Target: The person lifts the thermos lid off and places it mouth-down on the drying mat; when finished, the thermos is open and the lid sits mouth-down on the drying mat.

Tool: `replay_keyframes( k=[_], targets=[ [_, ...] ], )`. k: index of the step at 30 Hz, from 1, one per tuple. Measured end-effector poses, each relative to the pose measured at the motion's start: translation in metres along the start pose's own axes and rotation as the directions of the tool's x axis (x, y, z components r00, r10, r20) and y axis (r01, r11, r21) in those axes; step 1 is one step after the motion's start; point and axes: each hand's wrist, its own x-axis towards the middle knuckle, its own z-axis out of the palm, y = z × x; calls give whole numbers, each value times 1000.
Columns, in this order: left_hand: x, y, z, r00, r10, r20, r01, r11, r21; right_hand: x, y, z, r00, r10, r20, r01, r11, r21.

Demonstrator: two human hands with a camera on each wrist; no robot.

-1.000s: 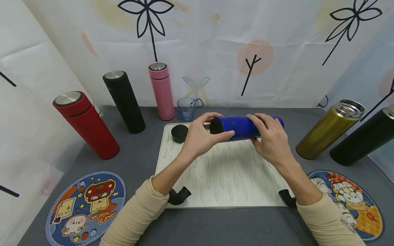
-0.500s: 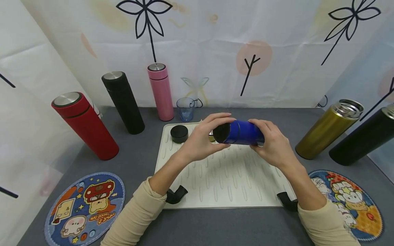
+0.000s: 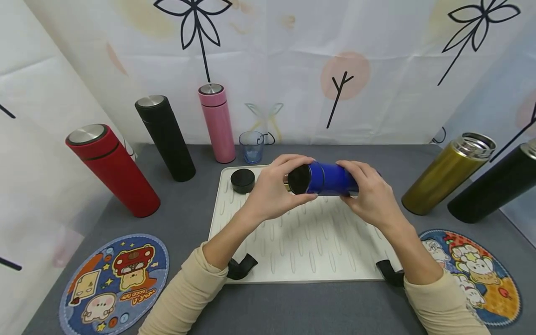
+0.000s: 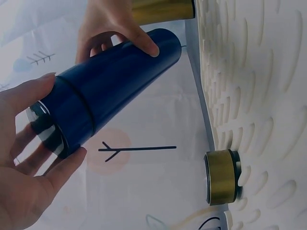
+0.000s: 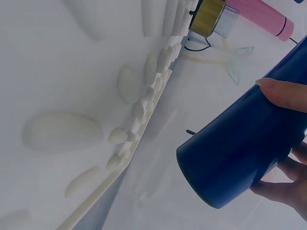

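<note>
A blue thermos flask [image 3: 337, 179] lies nearly level in the air above the cream ridged mat [image 3: 293, 251]. Its black-topped end points left. My left hand [image 3: 274, 190] holds that lid end, thumb below and fingers above; the left wrist view shows these fingertips on the steel-rimmed lid [image 4: 72, 115]. My right hand [image 3: 370, 195] grips the body, and in the right wrist view the thumb and fingers [image 5: 283, 93] wrap it near the base. A gold lid [image 4: 221, 177] sits on the mat, mostly hidden behind my left hand in the head view. Beside it lies a black lid [image 3: 243, 180].
Red [image 3: 115, 170], black [image 3: 167, 139] and pink [image 3: 218, 123] flasks stand left, with a small blue glass [image 3: 252, 146] nearby. At right are an uncapped gold flask [image 3: 448, 177] and a dark flask [image 3: 494, 186]. Round cartoon mats [image 3: 115, 284] flank the cream mat.
The blue flask has turned and looks shorter, its base now largely behind my right hand. My left hand has moved slightly right along the lid end. The standing flasks have not moved.
</note>
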Motion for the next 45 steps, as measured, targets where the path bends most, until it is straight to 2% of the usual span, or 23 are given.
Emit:
replay_keyframes(
  k=[3,8,10,12,14,17,19,21,23,25,30,36,42,44,45],
  targets=[
    [0,3,1,996,-86,-20,86,996,10,1,0,0,1000,-9,-14,9,1000,-8],
    [-1,7,1,978,-203,-45,204,979,19,2,-1,0,1000,-20,-15,20,1000,-20],
    [-1,7,0,971,-237,-32,238,971,28,2,-2,0,1000,-20,-7,19,1000,-23],
    [-1,6,-1,969,-245,2,245,969,25,2,-2,-1,1000,-11,1,11,1000,-24],
    [0,3,-3,976,-210,52,208,978,34,2,-2,-1,1000,6,12,-6,1000,-24],
    [2,-4,-6,991,-62,122,60,998,19,1,-2,-3,999,37,36,-36,999,-23],
    [3,-8,-8,986,50,158,-53,999,13,1,-1,-3,997,51,59,-50,998,-25],
    [3,-10,-9,976,132,175,-135,991,9,1,-1,-4,995,56,80,-54,998,-25],
    [3,-10,-11,969,165,185,-171,985,17,1,-1,-3,994,56,93,-53,998,-25],
    [3,-9,-12,969,168,179,-176,984,30,1,-1,-3,994,54,95,-52,998,-25],
    [3,-4,-12,982,112,151,-122,991,56,1,-2,-4,995,46,88,-44,999,-21],
    [1,1,-11,992,-18,128,6,996,94,0,-3,-2,996,37,82,-35,999,-25],
    [1,2,-9,980,-170,100,162,984,78,0,-3,-2,995,43,94,-41,999,-26],
    [1,0,-9,974,-194,116,187,980,71,0,-4,-3,994,46,102,-44,999,-22],
    [1,-1,-9,974,-185,132,177,982,69,0,-4,-3,993,47,104,-46,999,-17]
  ],
)
